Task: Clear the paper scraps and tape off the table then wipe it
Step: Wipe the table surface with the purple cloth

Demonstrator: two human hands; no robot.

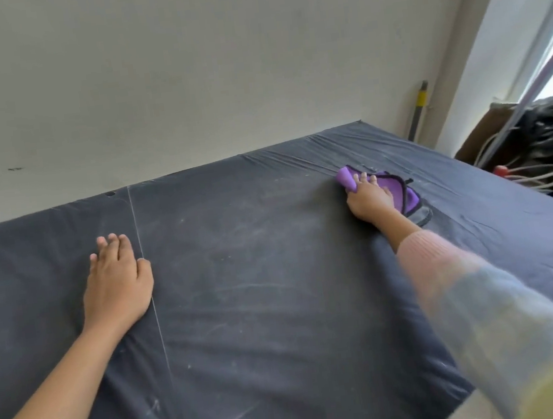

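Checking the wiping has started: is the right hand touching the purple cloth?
Touching. The head view shows the right hand lying on the purple cloth, fingers spread across it.

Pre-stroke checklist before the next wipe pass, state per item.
1. Contact: right hand presses purple cloth down: ok.
2. Brace: left hand lies flat on the dark cover: ok.
3. Paper scraps: none seen in view: ok.
4. Tape: thin pale line beside the left hand, tape or crease: cannot tell.
5. Surface: pale smears mid-cover: not ok.
6. Path: wrinkles beyond the cloth may snag it: not ok.
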